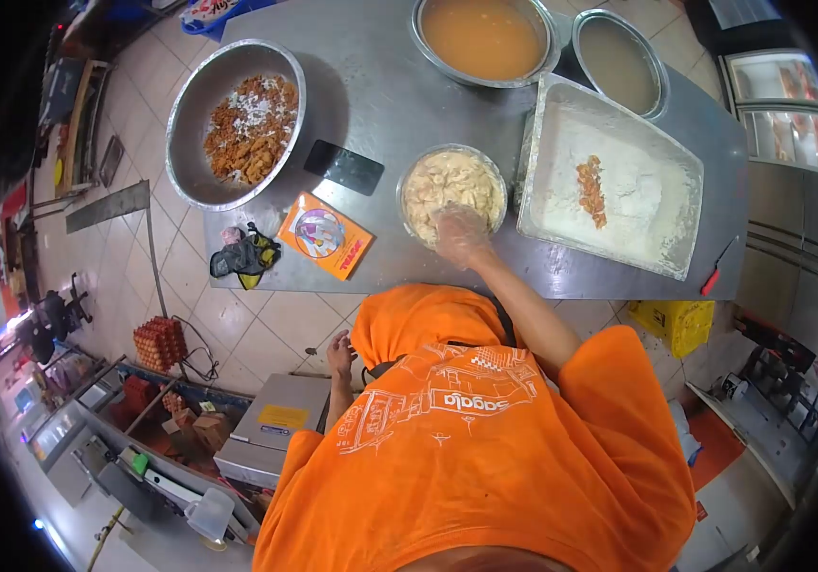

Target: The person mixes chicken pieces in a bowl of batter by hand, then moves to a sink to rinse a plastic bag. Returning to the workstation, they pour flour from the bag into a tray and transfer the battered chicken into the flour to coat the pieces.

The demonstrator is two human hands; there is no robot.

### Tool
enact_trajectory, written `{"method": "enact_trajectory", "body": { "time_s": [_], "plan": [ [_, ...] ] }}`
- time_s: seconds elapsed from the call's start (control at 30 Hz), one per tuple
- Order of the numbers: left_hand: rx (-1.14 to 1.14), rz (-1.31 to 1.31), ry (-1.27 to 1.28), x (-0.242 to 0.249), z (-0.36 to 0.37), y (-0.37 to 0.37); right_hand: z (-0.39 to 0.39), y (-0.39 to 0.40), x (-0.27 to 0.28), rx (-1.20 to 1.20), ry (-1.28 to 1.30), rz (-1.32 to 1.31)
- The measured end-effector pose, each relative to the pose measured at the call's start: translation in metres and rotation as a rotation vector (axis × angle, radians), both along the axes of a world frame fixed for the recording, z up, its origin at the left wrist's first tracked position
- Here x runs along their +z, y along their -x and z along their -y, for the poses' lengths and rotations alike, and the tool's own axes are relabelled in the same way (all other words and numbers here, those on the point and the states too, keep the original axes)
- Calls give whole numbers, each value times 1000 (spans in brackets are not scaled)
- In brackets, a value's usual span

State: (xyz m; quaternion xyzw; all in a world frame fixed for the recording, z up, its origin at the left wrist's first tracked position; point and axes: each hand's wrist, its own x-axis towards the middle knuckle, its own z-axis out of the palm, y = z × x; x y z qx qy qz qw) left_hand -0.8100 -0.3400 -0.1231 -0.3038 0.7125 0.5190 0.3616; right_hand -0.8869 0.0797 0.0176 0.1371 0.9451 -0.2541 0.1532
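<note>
My right hand (463, 236), in a thin clear glove, reaches into a round metal bowl (501, 176) of pale battered pieces (447, 181). Its fingertips are down among the pieces, and whether they grip one is hidden. Low beside my left thigh hangs my left hand (341, 353), bare and away from the table, its fingers apart and holding nothing. Right of the bowl is a rectangular tray (535, 162) of white flour, with reddish-brown pieces (591, 191) lying on it. A large metal basin (185, 124) at the left holds brown crumbly food dusted with white.
Behind the bowl stand a basin of orange liquid (485, 38) and a pot of cloudy liquid (618, 65). A black phone (344, 167), an orange box (325, 235) and a dark pouch (245, 255) lie left of the bowl. A red-handled tool (711, 281) is near the right edge.
</note>
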Motion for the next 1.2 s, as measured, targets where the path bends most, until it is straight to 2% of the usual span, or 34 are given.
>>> {"method": "enact_trajectory", "body": {
  "time_s": [0.07, 0.1, 0.17, 0.2, 0.27, 0.33, 0.43, 0.77, 0.83, 0.93, 1.03, 1.2],
  "plan": [
    [-93, -9, 67, 13, -7, 8, -3, 9, 5, 44, -32, 122],
    [-86, -11, 67, 10, -4, 6, -6, 13, 9, 50, -32, 120],
    [-8, -45, 13, 3, -1, 4, -17, 18, 17, 30, 49, 325],
    [8, -42, 12, 0, 2, 1, -22, 14, 16, 45, 45, 328],
    [1, -5, 18, -4, 4, -2, -31, 6, 18, -35, -24, 63],
    [36, -6, 4, -5, 3, -7, -40, 8, 27, -45, -20, 104],
    [37, 9, 25, -4, -6, -5, -45, 7, 35, -149, -108, -315],
    [36, -46, 4, -19, -1, -3, -39, 18, 49, -246, -101, -409],
    [27, -43, 7, -18, 0, -3, -43, 18, 38, -175, -6, -556],
    [15, -49, 16, -17, 0, -3, -47, 12, 19, -120, 25, -521],
    [42, -46, -1, -21, 4, -6, -43, 12, 39, -212, 139, -463],
    [28, -35, 33, -16, 1, -7, -51, 13, 40, -226, 130, -416]
  ]
}}
